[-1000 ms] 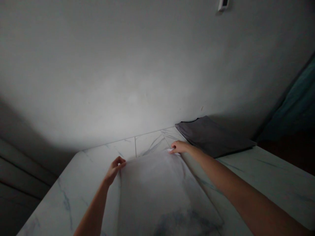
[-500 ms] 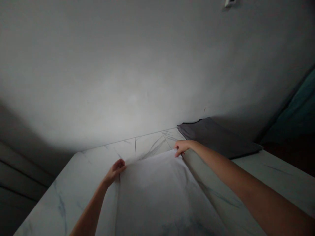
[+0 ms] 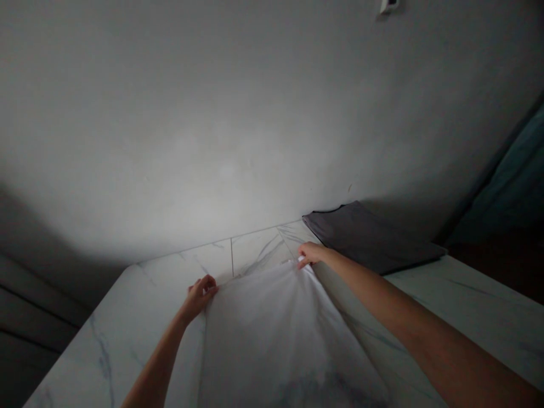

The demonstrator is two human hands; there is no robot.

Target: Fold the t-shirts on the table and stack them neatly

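Note:
A white cloth (image 3: 259, 328) lies spread over the marble-patterned table (image 3: 144, 323), with a blurred grey-blue patch at its near end; which kind of article it is I cannot tell. My left hand (image 3: 200, 296) has thumb and fingers pinched on its far left corner. At the far right corner, my right hand (image 3: 310, 254) grips a gathered bit of the fabric, and folds fan out from there toward me. The cloth's nearest part runs out of view at the bottom.
A folded dark grey cloth (image 3: 369, 241) lies on the table behind my right forearm, against the pale wall (image 3: 238, 124). A teal fabric (image 3: 505, 181) hangs at the far right. Dark horizontal slats (image 3: 34, 317) are off the table's left edge.
My right hand has drawn the corner slightly leftward and bunched it, so creases now spread from it. My left hand stays on its corner. The view has shifted slightly.

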